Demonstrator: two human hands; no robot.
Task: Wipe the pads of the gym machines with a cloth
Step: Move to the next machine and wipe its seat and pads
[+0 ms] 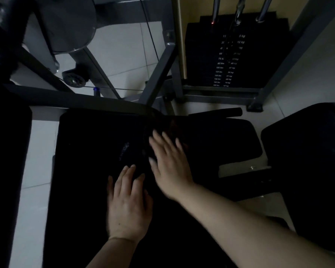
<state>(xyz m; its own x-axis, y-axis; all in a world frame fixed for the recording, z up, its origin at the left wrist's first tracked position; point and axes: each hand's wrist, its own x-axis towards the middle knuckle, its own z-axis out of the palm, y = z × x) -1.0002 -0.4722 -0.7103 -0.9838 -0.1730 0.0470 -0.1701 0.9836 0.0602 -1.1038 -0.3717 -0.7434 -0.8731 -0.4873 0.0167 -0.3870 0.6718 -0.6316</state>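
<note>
A wide black seat pad (89, 151) of a gym machine fills the middle of the dim view. A dark cloth (162, 124) lies on its far part, hard to make out against the pad. My right hand (170, 167) lies flat on the cloth with fingers spread and straight, pressing it onto the pad. My left hand (129, 206) rests flat on the pad just left of and nearer than the right, fingers straight, holding nothing.
A weight stack (228, 55) with chrome guide rods stands at the back right inside a grey steel frame (159, 78). Other black pads sit at the far right (307, 161) and the left edge (6, 171). A pulley wheel (74, 80) and cable run over the white tiled floor (120, 49).
</note>
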